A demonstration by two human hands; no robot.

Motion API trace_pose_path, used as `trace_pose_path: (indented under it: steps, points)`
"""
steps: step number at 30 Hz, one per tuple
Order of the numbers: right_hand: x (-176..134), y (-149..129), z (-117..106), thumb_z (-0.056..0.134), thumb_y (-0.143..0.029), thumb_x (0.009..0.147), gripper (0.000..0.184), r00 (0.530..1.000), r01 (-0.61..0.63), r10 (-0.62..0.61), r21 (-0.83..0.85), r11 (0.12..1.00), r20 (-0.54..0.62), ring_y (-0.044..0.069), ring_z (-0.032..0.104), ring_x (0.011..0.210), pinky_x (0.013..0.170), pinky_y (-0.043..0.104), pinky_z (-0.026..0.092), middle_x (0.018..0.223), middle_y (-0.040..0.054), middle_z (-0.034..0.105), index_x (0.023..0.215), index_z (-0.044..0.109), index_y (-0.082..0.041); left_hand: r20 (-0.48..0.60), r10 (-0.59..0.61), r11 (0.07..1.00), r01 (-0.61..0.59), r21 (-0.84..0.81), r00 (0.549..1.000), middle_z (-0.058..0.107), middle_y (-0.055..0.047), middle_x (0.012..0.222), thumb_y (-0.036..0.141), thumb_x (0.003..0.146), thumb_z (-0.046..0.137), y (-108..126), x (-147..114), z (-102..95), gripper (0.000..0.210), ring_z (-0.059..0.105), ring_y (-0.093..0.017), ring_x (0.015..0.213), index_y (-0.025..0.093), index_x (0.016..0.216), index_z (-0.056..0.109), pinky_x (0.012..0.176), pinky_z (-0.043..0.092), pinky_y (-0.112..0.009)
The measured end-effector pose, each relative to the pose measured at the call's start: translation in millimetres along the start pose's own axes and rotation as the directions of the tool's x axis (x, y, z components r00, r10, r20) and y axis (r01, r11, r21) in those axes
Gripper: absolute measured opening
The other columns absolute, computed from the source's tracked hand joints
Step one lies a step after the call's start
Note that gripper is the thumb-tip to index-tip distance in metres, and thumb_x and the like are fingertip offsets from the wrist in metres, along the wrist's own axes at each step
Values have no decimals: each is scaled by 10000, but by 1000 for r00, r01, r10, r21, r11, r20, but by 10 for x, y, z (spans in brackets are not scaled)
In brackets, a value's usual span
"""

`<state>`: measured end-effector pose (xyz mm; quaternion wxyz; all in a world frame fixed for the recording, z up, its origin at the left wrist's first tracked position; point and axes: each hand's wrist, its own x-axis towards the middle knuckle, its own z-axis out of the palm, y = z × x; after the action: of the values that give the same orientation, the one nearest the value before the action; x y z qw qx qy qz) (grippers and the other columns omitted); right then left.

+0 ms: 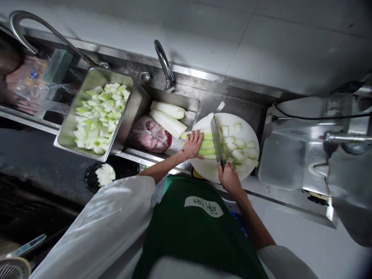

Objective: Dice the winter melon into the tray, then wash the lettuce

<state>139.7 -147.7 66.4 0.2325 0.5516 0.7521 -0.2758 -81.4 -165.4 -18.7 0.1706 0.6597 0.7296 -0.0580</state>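
Note:
Peeled pale-green gourd strips (207, 146) lie side by side on a round white cutting board (248, 130). My left hand (192, 145) presses down on their left end, fingers over the strips and thumb at the near side, holding them together. In my right hand (230, 179) is the black handle of a kitchen knife (215, 135), my fingers wrapped round it. The blade stands across the strips, a short way right of my left fingertips. Cut gourd chunks (238, 155) are scattered on the board's right side. Two long peeled gourd pieces (167, 120) rest in the sink to the left.
A deep steel pan (130, 91) full of gourd chunks (100, 116) straddles the sink's left side. Bagged meat (150, 135) lies in the sink below a curved faucet (164, 62). Metal equipment (315, 155) borders the board's right. A black-lined bin (90, 176) stands below.

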Motion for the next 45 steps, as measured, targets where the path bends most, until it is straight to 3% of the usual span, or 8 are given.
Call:
trace_pose_path:
  steps: [9,16,24,32,37,41,43,45]
  points:
    - [401,-6,288,388,-354,1110,358,1000,-3,4,37,999,-30,264,719,1001,817,300,453,1040,196,734,1221,566,-64,-8,16,1000,-16,8,1000,236,-314,1682,717,572,888,-2,33,-14,1479,219,-536,1539,31,1665,166,1258,165,-607]
    - [292,225,216,374,-406,1111,385,998,35,-32,51,998,-59,245,713,957,791,286,445,997,163,731,1177,590,-95,10,4,998,-4,55,1000,182,-334,1693,683,557,909,18,65,3,1484,259,-537,1518,23,1661,169,1246,182,-585]
    - [246,130,457,354,-371,1110,393,997,-10,12,29,1000,-71,279,704,1014,843,314,441,1055,189,732,1255,559,-70,-20,38,999,-37,17,999,316,-335,1628,672,597,892,-35,5,-34,1411,331,-531,1466,41,1656,206,1211,224,-582]
    - [328,346,375,388,-408,1102,403,997,-18,17,-22,1000,-71,283,701,983,848,330,448,1039,185,722,1258,580,-90,-51,67,998,-67,0,996,333,-324,1620,692,617,871,-74,-5,36,1368,352,-518,1452,61,1653,237,1229,177,-624]
    - [337,411,324,395,-413,1103,383,996,-6,4,-22,1000,-92,278,699,1005,849,318,442,1028,169,728,1219,596,-108,-46,62,998,-63,-22,997,287,-288,1667,690,624,876,-72,-53,-53,1355,297,-503,1498,95,1663,241,1243,166,-635]
    - [315,472,292,389,-424,1102,401,991,-59,56,-21,998,-119,286,708,1006,842,323,450,1034,176,731,1240,596,-110,-16,36,988,-38,-151,999,382,-175,1655,739,702,800,-343,-79,-107,1162,333,-485,1483,277,1653,317,1199,268,-671]
    - [284,433,314,368,-424,1104,416,990,-76,73,-24,997,-124,287,713,987,833,328,455,1025,177,732,1252,592,-106,-87,0,953,-26,-302,996,496,-141,1581,706,789,741,-525,-99,-32,975,427,-421,1433,286,1606,413,1180,354,-614]
    - [242,351,357,350,-422,1107,422,991,-73,70,-25,997,-114,284,717,965,821,329,458,1007,173,736,1248,591,-106,-214,-119,873,0,-487,970,594,-132,1477,614,904,652,-647,-115,108,741,521,-335,1362,235,1528,520,1161,428,-513]
